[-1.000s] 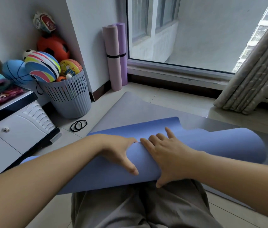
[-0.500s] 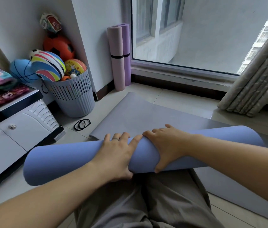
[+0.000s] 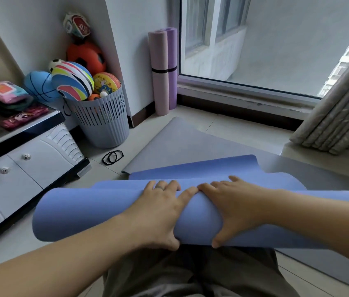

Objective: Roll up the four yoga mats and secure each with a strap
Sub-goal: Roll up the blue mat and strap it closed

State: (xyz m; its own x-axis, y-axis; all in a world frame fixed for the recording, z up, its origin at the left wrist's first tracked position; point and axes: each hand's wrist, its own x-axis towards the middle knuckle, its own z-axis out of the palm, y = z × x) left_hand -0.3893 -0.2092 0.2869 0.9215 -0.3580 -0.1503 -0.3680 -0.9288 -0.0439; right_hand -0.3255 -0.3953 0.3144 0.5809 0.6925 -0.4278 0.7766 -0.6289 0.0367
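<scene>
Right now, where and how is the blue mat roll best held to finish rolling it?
Grip the blue mat at mid-length from the near side, as the left hand and right hand do: palms over the top, thumbs beneath. The roll lies crosswise, with its loose flap on the far side.

Blue mat [image 3: 105, 213] roll: right end cut off by frame edge. Grey mat [image 3: 180, 146] partly hidden beneath it. Left hand [image 3: 158, 213] thumb tip tucked under roll.

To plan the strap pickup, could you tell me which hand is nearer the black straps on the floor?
Left. The left hand rests on the blue mat, on the side toward the black straps; the right hand lies farther away.
</scene>
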